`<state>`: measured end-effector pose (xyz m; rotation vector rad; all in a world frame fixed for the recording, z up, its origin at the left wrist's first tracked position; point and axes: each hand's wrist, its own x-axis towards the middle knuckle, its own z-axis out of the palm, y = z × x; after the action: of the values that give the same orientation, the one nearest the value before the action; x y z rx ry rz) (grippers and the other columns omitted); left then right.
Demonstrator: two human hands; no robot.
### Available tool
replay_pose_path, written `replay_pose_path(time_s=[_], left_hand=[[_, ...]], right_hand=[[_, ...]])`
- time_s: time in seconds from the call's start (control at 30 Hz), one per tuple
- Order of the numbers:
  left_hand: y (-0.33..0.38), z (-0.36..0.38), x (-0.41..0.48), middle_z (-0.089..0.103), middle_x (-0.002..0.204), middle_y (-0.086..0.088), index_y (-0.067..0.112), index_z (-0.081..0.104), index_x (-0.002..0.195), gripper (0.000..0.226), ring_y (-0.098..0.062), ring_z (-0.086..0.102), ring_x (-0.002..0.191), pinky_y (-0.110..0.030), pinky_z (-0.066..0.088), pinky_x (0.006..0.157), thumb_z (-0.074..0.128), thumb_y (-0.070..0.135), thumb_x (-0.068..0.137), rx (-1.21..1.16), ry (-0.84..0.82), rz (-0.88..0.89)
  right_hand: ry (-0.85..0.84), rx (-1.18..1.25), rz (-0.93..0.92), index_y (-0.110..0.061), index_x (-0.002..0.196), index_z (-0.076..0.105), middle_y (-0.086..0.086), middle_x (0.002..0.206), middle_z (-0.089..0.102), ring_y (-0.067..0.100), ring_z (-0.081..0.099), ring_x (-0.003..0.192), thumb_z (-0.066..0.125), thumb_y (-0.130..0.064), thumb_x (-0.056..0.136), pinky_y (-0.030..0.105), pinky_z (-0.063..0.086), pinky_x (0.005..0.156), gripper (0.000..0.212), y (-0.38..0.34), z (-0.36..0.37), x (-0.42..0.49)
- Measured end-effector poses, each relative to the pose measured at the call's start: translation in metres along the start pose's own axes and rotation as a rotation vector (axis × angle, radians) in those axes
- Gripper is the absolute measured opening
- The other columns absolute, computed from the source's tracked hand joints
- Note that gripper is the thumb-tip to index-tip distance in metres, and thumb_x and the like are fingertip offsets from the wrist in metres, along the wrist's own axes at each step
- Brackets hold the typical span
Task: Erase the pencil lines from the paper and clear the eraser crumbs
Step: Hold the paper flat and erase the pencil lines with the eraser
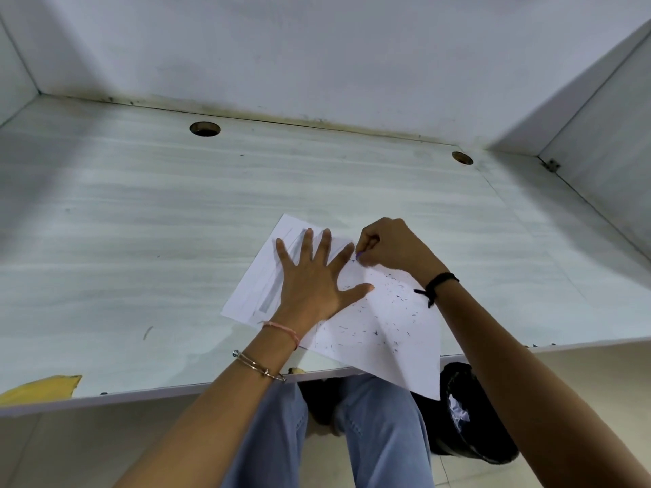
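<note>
Your knees in blue jeans sit closest to the camera, under the front edge of the desk, with a black bin on the floor just to their right. Both forearms reach up from below onto the desktop. Your left hand lies flat on the paper, fingers spread wide and holding nothing, palm pressing the sheet down; a pink thread and a thin metal bangle circle that wrist. Your right hand is curled into a tight pinch near the far edge of the sheet, just beside your left fingertips, and a small purple tip that looks like the eraser peeks out between thumb and fingers, touching the paper. A black band wraps the right wrist. The sheet lies turned at an angle, its near corner hanging over the desk's front edge. Faint grey pencil lines run along its left part, partly under your left hand. Dark crumbs are scattered across the right and near parts of the sheet. Two round cable holes lie along the back of the desk.
</note>
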<state>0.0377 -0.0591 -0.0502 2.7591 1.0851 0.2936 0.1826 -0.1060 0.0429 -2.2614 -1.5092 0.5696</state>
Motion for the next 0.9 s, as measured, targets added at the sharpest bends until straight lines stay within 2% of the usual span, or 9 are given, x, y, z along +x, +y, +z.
replay_pose_path(time_s=[0.07,0.13,0.2,0.3,0.37,0.47,0.57,0.73,0.9], left_hand=[[-0.001,0.0,0.001,-0.003,0.164,-0.004,0.044,0.009,0.153,0.098,-0.033,-0.011,0.149,-0.074,-0.012,0.105,-0.007,0.089,0.067,-0.007,0.013,-0.002],[0.0,-0.001,0.001,-0.003,0.164,-0.004,0.044,0.009,0.153,0.099,-0.033,-0.01,0.149,-0.074,-0.011,0.105,-0.008,0.089,0.066,-0.014,0.001,0.001],[0.0,-0.001,0.0,-0.004,0.164,-0.003,0.044,0.008,0.153,0.1,-0.033,-0.011,0.149,-0.074,-0.01,0.106,-0.008,0.089,0.065,-0.003,-0.004,-0.001],[-0.001,0.001,0.001,-0.002,0.164,-0.004,0.044,0.009,0.153,0.098,-0.032,-0.01,0.149,-0.074,-0.011,0.105,-0.006,0.089,0.068,-0.007,0.01,0.0],[-0.001,0.0,0.001,-0.001,0.164,-0.004,0.044,0.01,0.153,0.097,-0.032,-0.01,0.149,-0.074,-0.012,0.105,-0.005,0.089,0.068,-0.007,0.01,-0.001],[0.0,-0.002,0.001,-0.002,0.164,-0.004,0.044,0.01,0.153,0.097,-0.032,-0.01,0.149,-0.075,-0.011,0.105,-0.006,0.089,0.068,0.008,0.0,0.003],[0.002,-0.004,0.001,-0.006,0.164,-0.002,0.041,0.014,0.153,0.09,-0.026,-0.01,0.15,-0.078,-0.011,0.102,-0.005,0.084,0.076,0.034,0.013,0.076],[0.003,-0.012,0.002,-0.002,0.164,0.005,0.039,0.011,0.154,0.079,-0.012,-0.008,0.15,-0.071,-0.018,0.105,0.023,0.078,0.087,-0.098,-0.072,0.083],[0.004,-0.009,0.003,-0.003,0.164,0.007,0.038,0.005,0.155,0.08,-0.012,-0.009,0.15,-0.072,-0.015,0.105,0.023,0.078,0.087,-0.087,-0.066,0.072]], right_hand=[[-0.053,0.017,0.006,-0.006,0.075,0.073,0.007,0.069,0.071,0.015,0.062,0.06,0.071,-0.001,0.07,0.019,0.047,0.054,0.007,-0.001,0.0,-0.003],[0.073,0.057,0.063,-0.005,0.075,0.072,0.002,0.066,0.067,0.011,0.057,0.056,0.069,0.001,0.072,0.011,0.04,0.047,0.007,0.007,-0.004,0.0],[0.127,0.036,0.057,-0.005,0.074,0.072,0.001,0.066,0.066,0.016,0.062,0.061,0.068,0.002,0.072,0.018,0.046,0.053,0.009,0.008,-0.006,0.002],[-0.049,0.016,-0.009,-0.007,0.074,0.072,0.006,0.07,0.071,0.026,0.068,0.07,0.071,-0.001,0.07,0.032,0.054,0.065,0.007,0.001,0.001,-0.004],[0.002,0.066,0.008,-0.008,0.074,0.072,0.009,0.071,0.072,0.025,0.066,0.066,0.072,-0.003,0.072,0.028,0.053,0.062,0.005,0.006,0.002,-0.002],[0.169,0.086,0.075,-0.008,0.073,0.07,0.0,0.063,0.065,0.01,0.057,0.057,0.07,0.0,0.075,0.007,0.04,0.048,0.008,0.014,-0.003,0.005],[0.128,0.072,0.078,-0.003,0.076,0.07,0.003,0.065,0.066,0.008,0.059,0.054,0.068,0.002,0.075,0.009,0.04,0.047,0.006,0.013,-0.004,0.005],[0.197,0.388,0.167,0.003,0.084,0.072,0.007,0.068,0.067,0.002,0.059,0.048,0.072,0.0,0.077,0.015,0.046,0.059,0.008,0.032,-0.018,-0.006],[0.104,0.229,0.038,-0.011,0.08,0.074,0.006,0.077,0.072,0.009,0.063,0.068,0.073,-0.011,0.077,0.018,0.048,0.063,0.004,0.018,0.004,-0.013]])
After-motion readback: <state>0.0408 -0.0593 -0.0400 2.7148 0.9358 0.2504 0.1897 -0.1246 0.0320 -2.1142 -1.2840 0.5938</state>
